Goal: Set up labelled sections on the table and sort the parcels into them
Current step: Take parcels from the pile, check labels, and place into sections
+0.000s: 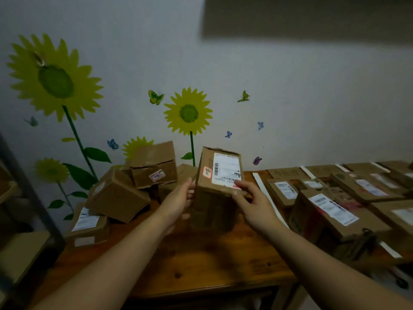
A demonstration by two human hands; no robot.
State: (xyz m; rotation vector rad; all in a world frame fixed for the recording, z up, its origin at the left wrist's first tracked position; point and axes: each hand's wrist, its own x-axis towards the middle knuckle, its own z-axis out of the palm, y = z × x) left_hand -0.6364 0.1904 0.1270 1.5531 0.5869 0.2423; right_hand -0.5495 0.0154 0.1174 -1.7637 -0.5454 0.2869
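A brown cardboard parcel [218, 186] stands raised and tilted above the middle of the tabletop [201, 260], its white shipping label [226, 170] and a small red sticker [207, 171] facing near. To the far left lies a jumbled pile of parcels [125, 189]. To the right, labelled parcels [335, 204] lie flat in rows between white paper strips [266, 193].

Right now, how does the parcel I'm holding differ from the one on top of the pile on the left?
The held parcel is up off the table, gripped by the left hand and right hand; the pile-top parcel rests on other boxes. The held one shows a large white label; the pile-top one only a small sticker. Both are brown cardboard.
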